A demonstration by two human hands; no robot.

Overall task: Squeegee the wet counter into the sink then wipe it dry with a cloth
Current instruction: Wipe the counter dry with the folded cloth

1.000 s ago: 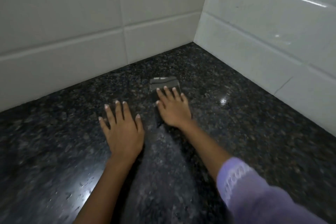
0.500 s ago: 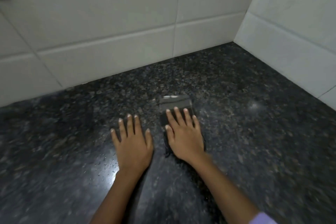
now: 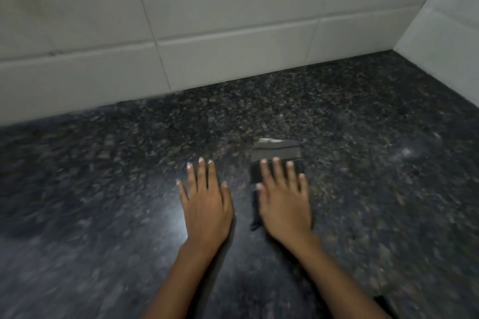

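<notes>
Hands lie flat on the dark desk point(image 3: 363, 116). Right hand point(image 3: 285, 204), fingers straight, presses the folded cloth point(image 3: 276, 154), which pokes out at 12 o'clock, long axis seemingly front-to-back. Left hand point(image 3: 204, 204) rests open at 9 o'clock, just beside.

dk grey cloth point(image 3: 276, 151), black-speckled counter point(image 3: 337, 116)

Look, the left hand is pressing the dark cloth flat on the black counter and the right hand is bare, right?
Not quite. In the head view the right hand presses the dark cloth on the black counter; the left hand lies bare.
</notes>
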